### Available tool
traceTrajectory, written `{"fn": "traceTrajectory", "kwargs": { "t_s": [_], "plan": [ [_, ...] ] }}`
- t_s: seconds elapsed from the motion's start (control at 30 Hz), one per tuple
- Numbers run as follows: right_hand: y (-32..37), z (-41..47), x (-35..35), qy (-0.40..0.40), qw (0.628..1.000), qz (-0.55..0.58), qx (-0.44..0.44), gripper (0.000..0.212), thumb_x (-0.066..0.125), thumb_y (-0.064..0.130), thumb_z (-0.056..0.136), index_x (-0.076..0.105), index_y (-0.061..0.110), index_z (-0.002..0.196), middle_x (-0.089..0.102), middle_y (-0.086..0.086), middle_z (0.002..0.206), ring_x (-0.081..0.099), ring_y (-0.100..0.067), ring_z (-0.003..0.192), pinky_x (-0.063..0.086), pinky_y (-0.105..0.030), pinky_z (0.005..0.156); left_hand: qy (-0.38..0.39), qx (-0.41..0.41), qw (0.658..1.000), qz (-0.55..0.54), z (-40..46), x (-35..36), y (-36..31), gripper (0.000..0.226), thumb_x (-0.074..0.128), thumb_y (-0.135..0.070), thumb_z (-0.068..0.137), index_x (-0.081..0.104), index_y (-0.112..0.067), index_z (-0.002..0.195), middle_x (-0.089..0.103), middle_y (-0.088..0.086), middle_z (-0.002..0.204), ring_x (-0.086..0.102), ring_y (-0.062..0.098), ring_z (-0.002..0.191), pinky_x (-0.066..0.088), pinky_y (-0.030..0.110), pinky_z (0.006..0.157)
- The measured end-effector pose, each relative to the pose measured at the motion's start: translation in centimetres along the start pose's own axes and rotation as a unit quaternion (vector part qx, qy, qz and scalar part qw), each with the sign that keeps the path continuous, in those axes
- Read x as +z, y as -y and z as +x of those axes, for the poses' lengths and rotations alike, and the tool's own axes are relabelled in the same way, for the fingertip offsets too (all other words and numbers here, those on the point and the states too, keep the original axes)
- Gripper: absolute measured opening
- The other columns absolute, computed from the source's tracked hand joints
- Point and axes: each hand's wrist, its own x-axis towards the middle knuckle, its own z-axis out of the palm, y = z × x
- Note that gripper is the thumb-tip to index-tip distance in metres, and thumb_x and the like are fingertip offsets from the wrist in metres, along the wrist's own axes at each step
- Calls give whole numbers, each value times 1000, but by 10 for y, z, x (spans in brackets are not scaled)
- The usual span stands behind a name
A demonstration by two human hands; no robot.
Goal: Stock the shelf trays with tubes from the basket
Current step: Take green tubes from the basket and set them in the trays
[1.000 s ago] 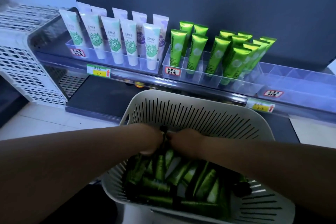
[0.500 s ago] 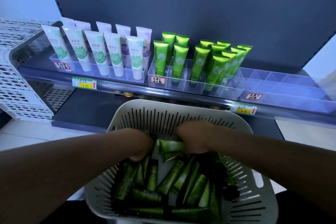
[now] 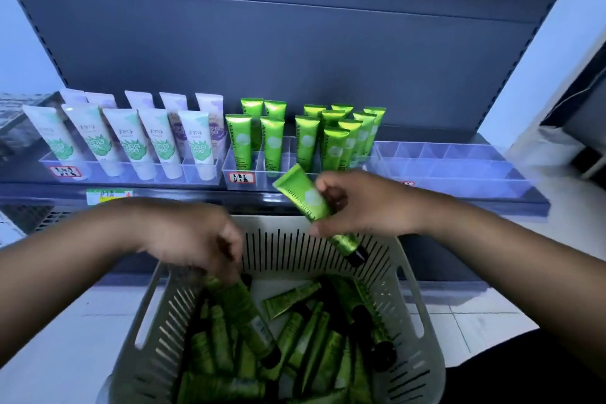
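Note:
A grey slotted basket [image 3: 414, 315] at the bottom centre holds several green tubes with black caps [image 3: 314, 334]. My right hand [image 3: 364, 203] grips one green tube [image 3: 306, 198] above the basket's far rim, crimped end up-left, cap down-right. My left hand [image 3: 196, 239] reaches into the basket's left side and closes on another green tube [image 3: 244, 311], which still lies partly among the pile. On the shelf, the clear middle tray [image 3: 229, 174] has several green tubes standing upright [image 3: 305, 141].
The left tray [image 3: 49, 161] is filled with white tubes [image 3: 131, 141]. An empty divided clear tray [image 3: 459, 167] sits at the right of the shelf. A white perforated crate [image 3: 13, 220] is at far left. Tiled floor lies below.
My right hand has lifted a green tube out of the basket towards the shelf. My left hand has shifted left and taken hold of another tube. The view has tilted up.

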Motion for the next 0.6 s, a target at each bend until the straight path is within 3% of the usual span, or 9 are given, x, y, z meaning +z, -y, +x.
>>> {"fn": "traceTrajectory", "kwargs": {
  "t_s": [0.1, 0.2, 0.3, 0.37, 0.5, 0.6],
  "plan": [
    [5, -7, -26, -62, 996, 63, -9, 55, 85, 46, 79, 54, 2, 95, 48, -4, 79, 44, -14, 74, 34, -34, 69, -37, 32, 996, -79, -16, -13, -27, 7, 78, -27, 88, 75, -23, 83, 66, 6, 71, 55, 15, 50, 43, 23, 50],
    [10, -13, -48, -126, 982, 139, -9, 60, 73, 47, 92, 50, -8, 99, 38, -8, 79, 37, -15, 64, 34, -25, 57, -99, 79, 987, -99, -28, -24, -58, 7, 76, -31, 87, 76, -23, 87, 63, 6, 69, 53, 16, 50, 42, 24, 55],
    [10, -18, -61, -172, 960, 220, 0, 39, 61, 35, 103, 55, -3, 102, 34, -9, 75, 31, -11, 54, 26, -22, 49, -160, 119, 972, -125, -37, -36, -85, 9, 75, -32, 85, 78, -23, 88, 64, 12, 69, 56, 19, 57, 45, 26, 60],
    [10, -22, -67, -204, 947, 247, 1, 24, 60, 27, 104, 59, 6, 92, 35, -4, 65, 31, -10, 48, 26, -19, 45, -193, 146, 962, -123, -40, -43, -102, 12, 79, -32, 84, 79, -22, 89, 65, 21, 74, 57, 20, 63, 46, 33, 68],
    [9, -27, -78, -252, 931, 264, -14, 24, 60, 22, 104, 56, 14, 82, 32, -12, 66, 27, -15, 50, 21, -21, 45, -259, 172, 940, -143, -34, -52, -130, 17, 78, -33, 78, 79, -20, 88, 68, 15, 77, 56, 20, 70, 46, 40, 75],
    [5, -28, -88, -309, 905, 294, 1, 28, 58, 20, 105, 53, 18, 77, 33, -3, 60, 24, -15, 49, 18, -23, 47, -304, 172, 931, -108, -22, -54, -152, 14, 76, -38, 84, 77, -25, 91, 71, 8, 80, 56, 17, 70, 46, 35, 72]
  ]
}}
